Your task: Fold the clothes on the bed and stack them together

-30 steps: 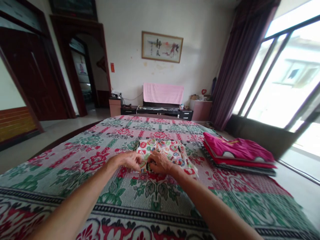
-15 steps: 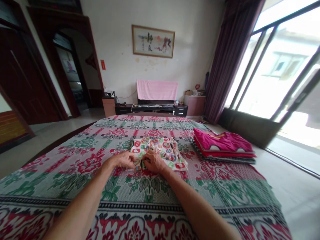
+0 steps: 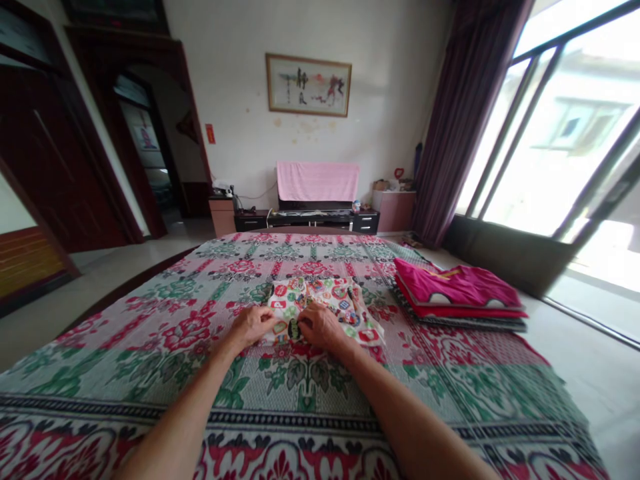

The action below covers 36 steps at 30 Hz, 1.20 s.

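Observation:
A white garment [image 3: 345, 308] printed with red, green and black badges lies partly folded on the flowered bedspread; its exact kind is hard to tell. At its left edge, my left hand [image 3: 253, 325] is closed, thumb and fingers pinching the cloth. My right hand [image 3: 323, 325] rests over the garment's middle, its fingers curled and pinched on the fabric near a dark round print. A short stretch of cloth lies between the two hands. The right hand hides part of the garment.
The flowered bedspread [image 3: 190, 373] covers the wide surface before me. To the right sits a stack of folded clothes [image 3: 457, 293], magenta on top, red and dark below. Beyond the far edge stands a low black cabinet [image 3: 320, 219] with a pink towel [image 3: 317, 181] above it.
The whole view has shifted slightly. My left hand has drawn back a little to the left, showing more of the dark round print. The right hand stays on the garment.

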Available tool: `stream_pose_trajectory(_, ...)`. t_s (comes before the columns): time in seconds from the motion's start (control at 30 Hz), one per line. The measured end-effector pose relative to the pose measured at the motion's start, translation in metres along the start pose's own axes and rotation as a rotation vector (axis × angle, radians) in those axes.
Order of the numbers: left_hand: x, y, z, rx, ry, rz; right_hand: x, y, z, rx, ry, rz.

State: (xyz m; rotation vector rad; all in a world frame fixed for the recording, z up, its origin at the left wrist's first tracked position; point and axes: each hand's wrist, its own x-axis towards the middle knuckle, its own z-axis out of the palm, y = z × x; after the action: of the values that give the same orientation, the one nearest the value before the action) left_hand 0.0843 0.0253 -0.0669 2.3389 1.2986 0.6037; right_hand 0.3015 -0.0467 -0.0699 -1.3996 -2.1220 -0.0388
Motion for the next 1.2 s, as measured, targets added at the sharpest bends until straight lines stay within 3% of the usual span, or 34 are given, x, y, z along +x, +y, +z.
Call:
stream_pose_trajectory(0.1, 0.001, -0.001, 0.008, 0.064, 0.217, 0.038, -0.002, -0.003, 0.001, -0.007, 0.025, 0.021)
stream_pose_trajectory(0.2, 0.002, -0.004, 0.015, 0.089, 0.305, 0.136, -0.005, -0.005, 0.001, -0.009, 0.087, 0.036)
stream_pose_trajectory(0.4, 0.004, -0.012, 0.025, 0.112, 0.268, 0.279, 0.007, 0.014, -0.005, -0.035, 0.125, 0.296)
stream_pose_trajectory(0.53, 0.003, -0.012, 0.027, 0.147, 0.277, 0.265, 0.035, 0.029, -0.011, -0.098, -0.064, 0.412)
stream_pose_trajectory(0.67, 0.003, -0.009, 0.027, 0.161, 0.294, 0.262, 0.058, 0.027, -0.010, -0.151, -0.206, 0.555)
stream_pose_trajectory(1.2, 0.003, -0.006, 0.029, 0.207, 0.296, 0.294, 0.059, 0.023, 0.004, -0.120, -0.183, 0.609)
